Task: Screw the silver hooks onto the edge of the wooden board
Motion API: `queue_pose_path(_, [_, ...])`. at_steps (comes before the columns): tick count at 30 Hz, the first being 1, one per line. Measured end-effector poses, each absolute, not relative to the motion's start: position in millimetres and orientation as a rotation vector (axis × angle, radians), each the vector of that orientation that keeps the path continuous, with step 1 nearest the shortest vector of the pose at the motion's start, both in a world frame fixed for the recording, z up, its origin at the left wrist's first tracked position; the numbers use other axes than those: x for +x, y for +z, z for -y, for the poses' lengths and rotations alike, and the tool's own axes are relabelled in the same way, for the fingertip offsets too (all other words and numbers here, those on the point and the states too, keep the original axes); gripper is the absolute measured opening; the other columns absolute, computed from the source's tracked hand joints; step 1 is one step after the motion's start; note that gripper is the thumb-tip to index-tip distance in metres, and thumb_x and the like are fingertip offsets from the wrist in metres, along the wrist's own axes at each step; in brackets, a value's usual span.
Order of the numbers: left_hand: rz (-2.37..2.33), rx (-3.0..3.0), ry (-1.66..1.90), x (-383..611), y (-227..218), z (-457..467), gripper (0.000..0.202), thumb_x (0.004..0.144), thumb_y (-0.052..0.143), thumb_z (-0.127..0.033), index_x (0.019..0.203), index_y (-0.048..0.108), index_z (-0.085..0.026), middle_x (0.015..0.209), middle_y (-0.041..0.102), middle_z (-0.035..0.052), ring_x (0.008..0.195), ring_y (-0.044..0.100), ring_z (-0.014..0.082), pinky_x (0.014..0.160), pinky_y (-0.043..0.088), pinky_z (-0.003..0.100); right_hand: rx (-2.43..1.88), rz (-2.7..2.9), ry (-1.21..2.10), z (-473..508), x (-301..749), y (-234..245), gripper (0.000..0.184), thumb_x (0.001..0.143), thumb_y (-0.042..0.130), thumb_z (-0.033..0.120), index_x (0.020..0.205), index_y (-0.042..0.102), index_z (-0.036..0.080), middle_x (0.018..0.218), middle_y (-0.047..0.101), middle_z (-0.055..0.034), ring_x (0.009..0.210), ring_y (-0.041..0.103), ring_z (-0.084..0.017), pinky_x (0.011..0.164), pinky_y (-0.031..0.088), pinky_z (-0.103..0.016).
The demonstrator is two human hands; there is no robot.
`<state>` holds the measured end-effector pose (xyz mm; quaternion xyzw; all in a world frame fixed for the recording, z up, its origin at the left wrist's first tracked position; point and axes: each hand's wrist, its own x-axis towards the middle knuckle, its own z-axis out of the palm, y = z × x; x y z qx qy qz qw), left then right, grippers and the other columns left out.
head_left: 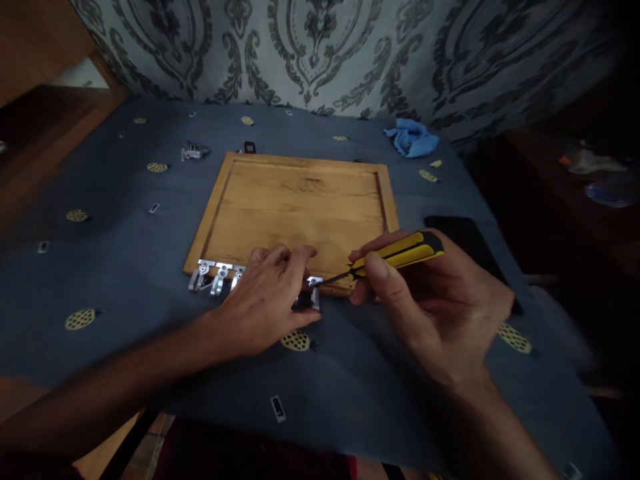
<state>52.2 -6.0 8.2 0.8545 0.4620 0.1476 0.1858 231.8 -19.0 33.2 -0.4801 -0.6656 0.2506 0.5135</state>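
Observation:
A wooden panel point(305, 193) with a raised frame lies flat on the cloth-covered table. Metal cabinet hinges point(220, 277) line its near edge, several of them side by side. My left hand point(267, 297) is closed over this edge, fingers above and thumb below, around the rightmost hinge point(315, 297); other hinges are partly hidden behind it. In my right hand point(435, 300) is a yellow and black screwdriver point(400, 255), gripped by its handle. Its thin shaft slants down left, with the tip at or very near the rightmost hinge.
Another loose hinge point(194, 152) lies beyond the panel's left corner, near a small black frame-like piece point(249, 147). A crumpled blue cloth point(413, 138) rests at the back right. Behind my right hand is a dark flat object point(453, 230). A patterned curtain point(320, 53) hangs behind the table.

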Motion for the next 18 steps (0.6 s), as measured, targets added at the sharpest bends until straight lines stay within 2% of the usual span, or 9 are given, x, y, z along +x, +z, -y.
queue_pose_path(7, [-1.291,2.452,0.436,50.7,4.7,7.2,0.073,0.076,0.084,-0.033,0.13,0.039,-0.015,0.11,0.068,0.0085,0.11,0.059,0.0297,0.092,0.042,0.044,-1.156,1.6,0.65,17.5,232.3,32.9,0.006,0.09,0.068,0.028,0.085,0.066,0.026,0.071,0.063,0.0043,0.051,0.062,-0.01,0.05,0.049,-0.027])
queue_pose_path(14, [-1.298,2.462,0.439,50.7,4.1,6.8,0.07,0.077,0.083,-0.033,0.128,0.038,-0.018,0.121,0.064,0.0112,0.114,0.059,0.0302,0.095,0.043,0.045,-1.155,1.487,0.794,16.3,231.2,32.5,0.021,0.077,0.081,0.035,0.082,0.064,0.024,0.084,0.071,0.0032,0.051,0.063,-0.01,0.044,0.049,-0.024])
queue_pose_path(16, [-1.303,2.457,0.439,50.4,4.9,6.7,0.067,0.078,0.082,-0.032,0.127,0.038,-0.019,0.122,0.063,0.0112,0.115,0.058,0.0301,0.096,0.043,0.046,-1.114,1.474,0.859,14.4,233.2,34.0,0.028,0.073,0.084,0.036,0.086,0.063,0.024,0.081,0.07,0.0034,0.054,0.064,-0.011,0.045,0.051,-0.024])
queue_pose_path(18, [-1.298,2.449,0.424,50.3,6.1,6.9,0.065,0.079,0.081,-0.032,0.127,0.039,-0.019,0.121,0.063,0.0109,0.115,0.058,0.0304,0.096,0.043,0.047,-1.062,1.494,0.921,12.1,236.1,36.7,0.033,0.075,0.083,0.038,0.098,0.064,0.025,0.084,0.07,0.0026,0.057,0.065,-0.012,0.05,0.054,-0.025])
